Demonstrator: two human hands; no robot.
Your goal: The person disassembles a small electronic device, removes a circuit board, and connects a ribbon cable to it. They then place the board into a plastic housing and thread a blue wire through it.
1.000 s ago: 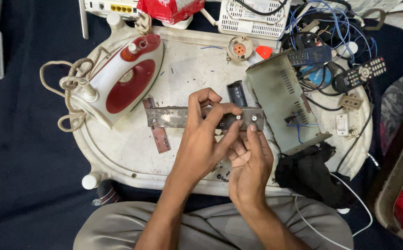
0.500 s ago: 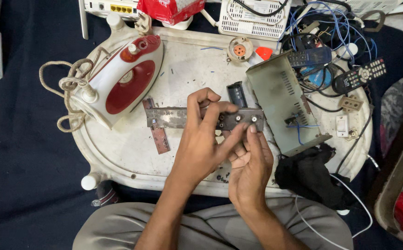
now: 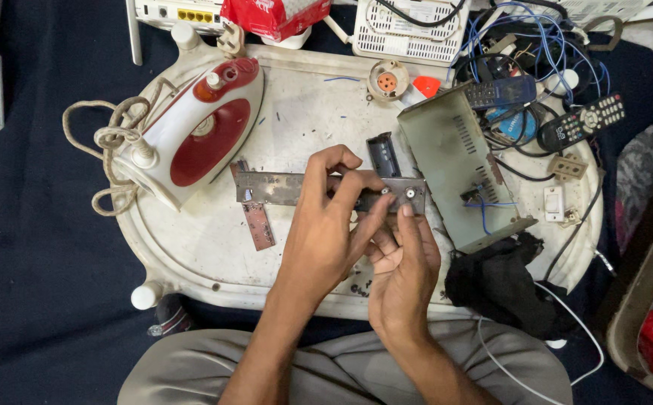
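Metal strip's [image 3: 281,187] middle behind fingers [image 3: 341,187]

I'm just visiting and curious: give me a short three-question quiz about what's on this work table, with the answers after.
1. True or false: both hands hold the long metal strip.
2. Which lies left of the strip? A) a red and white clothes iron B) a kettle C) a lamp
3. What grey thing lies right of the hands?

Key
1. True: the left hand and the right hand both grip it above the white tray.
2. A, the clothes iron.
3. A grey metal case with blue wires.
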